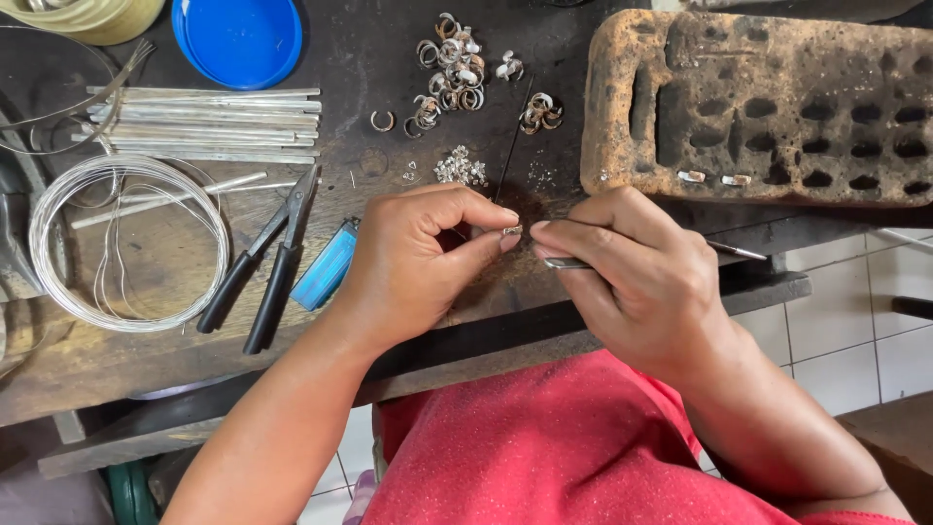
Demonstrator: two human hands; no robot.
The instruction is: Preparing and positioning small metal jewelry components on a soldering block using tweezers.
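My left hand pinches a small silver ring piece between thumb and forefinger, just in front of the scorched, hole-riddled soldering brick, toward my body. My right hand is closed on thin steel tweezers; their tips point at the ring piece and stand just beside it, though whether they touch it I cannot tell.

Finished or part-finished work, as I judge it: a heap of small silver rings lies to the left of the brick, with a smaller cluster of rings between that heap and the brick and a single open ring at the heap's left. A little pile of tiny silver ornaments lies below the heap, near my left hand. Two small silver pieces rest on the brick's near edge.

Stock, far left of the brick: a bundle of flat silver strips and a coil of fine silver wire, both seemingly plentiful. Black-handled pliers and a blue lighter lie idle between the coil and my left hand. A blue plastic lid sits beyond the strips.

Judgement: many rings are shaped, one is in hand, and the ample strip, wire and ornaments suggest much remains. All rests on the dark wooden table.
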